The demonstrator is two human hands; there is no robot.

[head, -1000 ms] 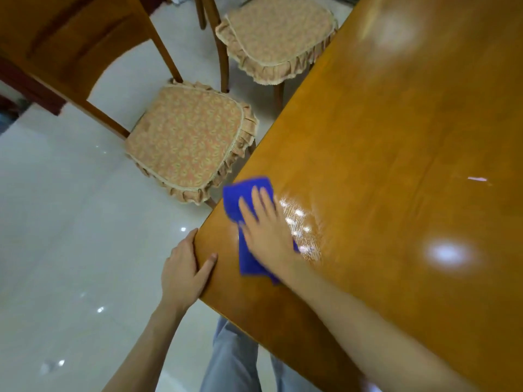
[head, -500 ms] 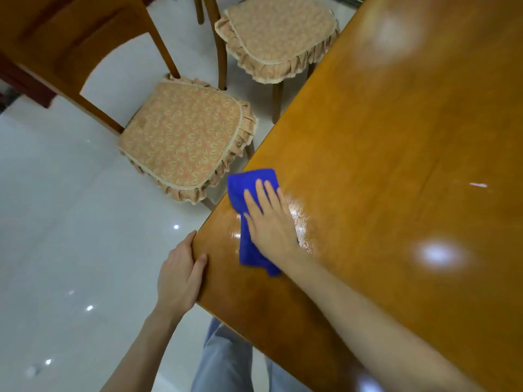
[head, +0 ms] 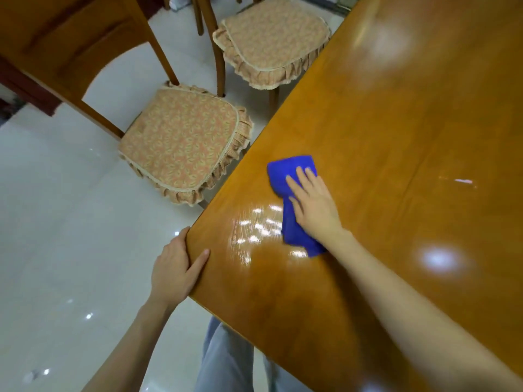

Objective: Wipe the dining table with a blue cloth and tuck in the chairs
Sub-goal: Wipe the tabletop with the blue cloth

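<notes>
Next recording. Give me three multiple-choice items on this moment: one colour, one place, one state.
1. What colour is the cloth? A white; B blue; C green.
2. Where is the left hand? A on the cloth; B hanging free; C at the near corner of the table.
3. How is the right hand? A flat, fingers straight on the cloth; B an empty fist; C lifted off the table.
Answers: 1 B, it is plainly blue against the wood. 2 C, its thumb lies on top and its fingers go over the edge. 3 A, its palm and fingers press the cloth down.
</notes>
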